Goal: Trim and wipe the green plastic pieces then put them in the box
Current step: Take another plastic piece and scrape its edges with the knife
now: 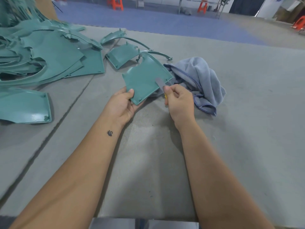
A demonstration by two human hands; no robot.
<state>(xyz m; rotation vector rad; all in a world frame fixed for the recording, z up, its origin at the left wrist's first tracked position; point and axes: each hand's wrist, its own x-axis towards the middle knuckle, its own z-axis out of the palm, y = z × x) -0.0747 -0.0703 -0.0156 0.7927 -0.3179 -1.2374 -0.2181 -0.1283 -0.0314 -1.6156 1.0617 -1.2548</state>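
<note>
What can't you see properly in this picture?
- Knife handle: head view, wrapped inside the right hand; only a yellow bit shows.
- The box: nowhere in view.
- Green pile: cut off by the left edge, blurred at top.
- Held green piece: its underside faces away; the left hand covers a corner.

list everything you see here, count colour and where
flat green plastic piece: one, teal green, held above the table centre
grey blade of a yellow-handled knife: one, on the held piece's right edge
crumpled blue-grey cloth: one, right of the held piece
heap of green plastic pieces: many, left side
grey felt-covered table: one, underneath everything
orange plastic stools: several, on the blue floor behind
left hand: grip on the piece's near corner
right hand: grip on the knife
</note>
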